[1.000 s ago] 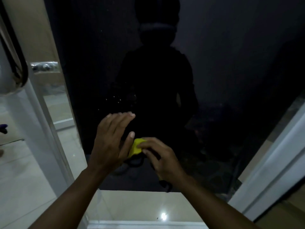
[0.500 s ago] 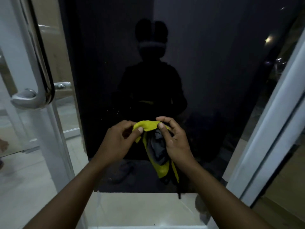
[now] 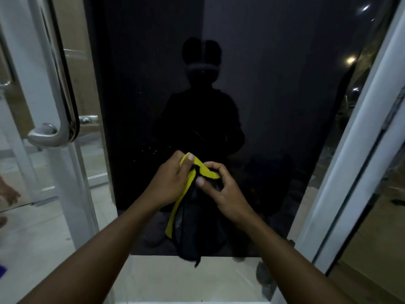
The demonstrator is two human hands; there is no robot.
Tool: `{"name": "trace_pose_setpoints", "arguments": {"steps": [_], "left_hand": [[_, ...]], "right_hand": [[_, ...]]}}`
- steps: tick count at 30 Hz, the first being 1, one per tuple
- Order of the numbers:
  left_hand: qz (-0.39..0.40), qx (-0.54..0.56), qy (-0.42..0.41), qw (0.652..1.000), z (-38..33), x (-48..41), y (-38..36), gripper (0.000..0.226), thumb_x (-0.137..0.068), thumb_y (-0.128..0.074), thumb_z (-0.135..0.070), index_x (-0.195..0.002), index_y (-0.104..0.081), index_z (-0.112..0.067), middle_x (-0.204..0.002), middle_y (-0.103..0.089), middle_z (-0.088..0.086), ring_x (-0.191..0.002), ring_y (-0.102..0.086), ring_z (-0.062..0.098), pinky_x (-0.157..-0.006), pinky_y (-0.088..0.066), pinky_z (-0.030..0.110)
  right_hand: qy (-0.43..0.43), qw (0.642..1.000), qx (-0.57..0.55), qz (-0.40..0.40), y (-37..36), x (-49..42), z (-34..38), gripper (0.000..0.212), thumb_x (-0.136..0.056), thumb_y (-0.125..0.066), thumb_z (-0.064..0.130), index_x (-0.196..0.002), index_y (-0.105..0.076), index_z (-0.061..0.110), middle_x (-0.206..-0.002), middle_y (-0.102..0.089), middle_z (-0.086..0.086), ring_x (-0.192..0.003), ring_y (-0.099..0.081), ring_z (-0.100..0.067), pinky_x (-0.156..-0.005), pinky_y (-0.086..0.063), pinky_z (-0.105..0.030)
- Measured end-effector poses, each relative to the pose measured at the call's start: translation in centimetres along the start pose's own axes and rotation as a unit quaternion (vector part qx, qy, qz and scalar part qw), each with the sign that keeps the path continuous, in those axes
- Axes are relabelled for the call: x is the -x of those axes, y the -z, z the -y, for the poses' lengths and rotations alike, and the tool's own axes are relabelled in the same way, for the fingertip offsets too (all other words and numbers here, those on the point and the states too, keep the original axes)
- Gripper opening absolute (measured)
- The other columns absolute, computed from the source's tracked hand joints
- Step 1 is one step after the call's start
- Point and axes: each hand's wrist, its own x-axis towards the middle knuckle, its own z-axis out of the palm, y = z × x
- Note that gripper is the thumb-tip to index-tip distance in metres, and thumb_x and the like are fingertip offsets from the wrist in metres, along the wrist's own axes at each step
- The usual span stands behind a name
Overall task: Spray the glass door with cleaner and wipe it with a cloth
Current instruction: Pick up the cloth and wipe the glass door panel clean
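A yellow cloth with a dark grey side (image 3: 189, 218) hangs between both hands at the centre of the head view. My left hand (image 3: 169, 183) pinches its upper yellow edge with thumb and fingers. My right hand (image 3: 221, 191) grips the top of the cloth just to the right. The rest of the cloth droops down in front of the dark glass door (image 3: 274, 95), which shows a dim reflection of a person. No spray bottle is in sight.
A white-framed door (image 3: 22, 62) with a curved chrome pull handle (image 3: 63, 119) stands open at the left. A white frame post (image 3: 355, 150) runs diagonally at the right. Pale floor tiles (image 3: 186, 279) lie below. Another person's hand (image 3: 8, 194) shows at the far left edge.
My left hand came off the glass and took hold of the cloth. Both hands rose and now spread the cloth, which hangs longer. The view tilted upward, showing the door handle.
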Motion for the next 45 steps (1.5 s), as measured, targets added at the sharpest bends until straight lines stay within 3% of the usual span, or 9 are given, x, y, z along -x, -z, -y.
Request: {"name": "trace_pose_setpoints", "arguments": {"steps": [5,9,13,17,20,27,31,40,45], "left_hand": [[-0.012,-0.12,-0.109,0.987,-1.3,0.0,0.0,0.03,-0.104,-0.047,-0.049,-0.095,-0.054,-0.021,-0.066,-0.058,-0.001,-0.056,-0.057,0.012,-0.051,-0.04,0.038],[-0.016,-0.207,-0.144,0.967,-1.4,-0.1,0.1,0.032,-0.101,-0.047,-0.054,-0.105,-0.056,-0.024,-0.063,-0.052,-0.007,-0.05,-0.048,0.009,-0.047,-0.029,0.029],[-0.036,-0.23,-0.149,0.961,-1.1,-0.4,-0.4,0.036,-0.1,-0.044,-0.057,-0.107,-0.056,-0.024,-0.063,-0.052,-0.006,-0.05,-0.049,0.013,-0.046,-0.034,0.029],[-0.05,-0.179,-0.13,0.974,-1.1,-0.7,-0.2,0.028,-0.101,-0.05,-0.052,-0.103,-0.056,-0.025,-0.066,-0.058,-0.006,-0.055,-0.057,0.014,-0.048,-0.042,0.031],[-0.047,-0.108,-0.105,0.987,-0.9,-1.1,0.0,0.019,-0.102,-0.058,-0.043,-0.102,-0.058,-0.024,-0.074,-0.065,-0.003,-0.061,-0.062,0.011,-0.053,-0.049,0.036],[-0.038,-0.009,-0.073,0.997,3.1,-1.3,2.3,0.028,-0.1,-0.055,-0.048,-0.108,-0.069,-0.025,-0.093,-0.073,-0.01,-0.087,-0.07,0.002,-0.074,-0.055,0.024],[-0.14,-0.129,-0.101,0.977,8.2,-1.6,4.6,0.044,-0.101,-0.048,-0.054,-0.124,-0.065,-0.021,-0.129,-0.061,-0.004,-0.122,-0.056,0.012,-0.104,-0.047,0.035],[-0.228,-0.329,-0.081,0.913,16.1,-1.9,6.6,0.077,-0.104,-0.04,-0.042,-0.165,-0.002,-0.014,-0.172,0.014,0.006,-0.159,0.012,0.026,-0.128,-0.002,0.054],[-0.239,-0.366,-0.082,0.896,18.7,-3.0,7.5,0.074,-0.106,-0.034,-0.038,-0.164,0.005,-0.013,-0.172,0.013,0.01,-0.159,0.009,0.029,-0.127,-0.004,0.06]], "right_hand": [[-0.006,0.995,0.097,0.034,-0.1,0.7,-2.1,0.069,-0.079,-0.089,0.043,-0.134,-0.05,0.03,-0.128,-0.064,0.009,-0.121,-0.062,-0.006,-0.104,-0.054,-0.036],[0.052,0.95,0.255,-0.174,-1.9,1.8,-3.8,0.063,-0.073,-0.078,0.065,-0.117,-0.05,0.029,-0.114,-0.048,0.013,-0.107,-0.049,-0.009,-0.089,-0.048,-0.026],[0.027,0.98,0.045,-0.191,-5.1,3.5,-3.2,0.036,-0.091,-0.074,0.05,-0.103,-0.053,0.023,-0.089,-0.052,0.006,-0.074,-0.05,-0.004,-0.07,-0.045,-0.027],[-0.031,0.986,-0.112,-0.117,-6.8,4.0,-3.0,0.079,-0.076,-0.054,0.088,-0.141,-0.042,0.044,-0.135,-0.05,0.033,-0.122,-0.051,0.015,-0.096,-0.047,-0.02],[-0.02,0.992,-0.11,-0.054,-7.7,3.7,-2.4,0.087,-0.082,-0.06,0.081,-0.154,-0.014,0.062,-0.154,-0.027,0.045,-0.136,-0.037,0.022,-0.109,-0.043,-0.021],[-0.084,0.956,-0.239,-0.146,-9.0,1.0,-1.0,0.04,-0.102,-0.054,0.038,-0.142,-0.057,0.043,-0.136,-0.068,0.013,-0.122,-0.068,-0.01,-0.102,-0.057,-0.039],[-0.071,0.949,-0.255,-0.171,-8.3,-1.3,0.3,0.033,-0.106,-0.052,0.031,-0.137,-0.064,0.035,-0.132,-0.072,0.006,-0.121,-0.069,-0.015,-0.104,-0.055,-0.041],[0.229,0.945,0.162,-0.167,-5.7,-8.6,0.9,0.054,-0.111,-0.037,0.032,-0.163,-0.021,0.031,-0.168,-0.024,0.018,-0.153,-0.023,0.004,-0.124,-0.023,-0.018],[0.375,0.734,0.537,-0.182,-4.6,-14.2,-0.7,0.056,-0.111,-0.036,0.036,-0.163,-0.023,0.019,-0.165,-0.037,-0.007,-0.155,-0.031,-0.025,-0.129,0.002,-0.051]]}}
